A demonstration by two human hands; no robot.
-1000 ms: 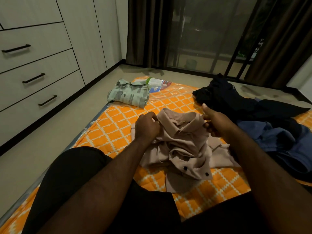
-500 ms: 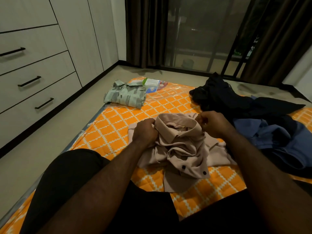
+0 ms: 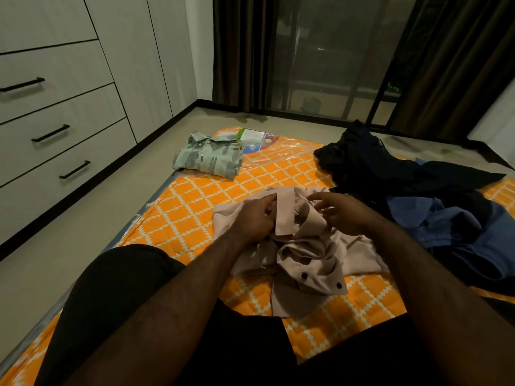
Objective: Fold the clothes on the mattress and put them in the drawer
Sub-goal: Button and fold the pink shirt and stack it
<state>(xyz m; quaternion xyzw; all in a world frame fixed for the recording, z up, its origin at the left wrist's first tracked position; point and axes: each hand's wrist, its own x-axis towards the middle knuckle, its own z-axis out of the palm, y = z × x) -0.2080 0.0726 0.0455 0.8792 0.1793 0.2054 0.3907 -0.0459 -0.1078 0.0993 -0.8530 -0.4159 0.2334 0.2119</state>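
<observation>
Left hand grips the beige shirt at its collar, fingers curled into the cloth; the right hand sits at the collar's other side, fingers loosely spread, and whether it pinches cloth cannot be told. The shirt lies bunched on the mattress beside a dark pile. Lifted by one side only, it would likely twist and fold crooked.

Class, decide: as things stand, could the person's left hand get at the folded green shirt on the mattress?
Probably yes. Only bare mattress lies between the left hand and the folded green shirt; but that hand grips the beige shirt and must let go first.
</observation>
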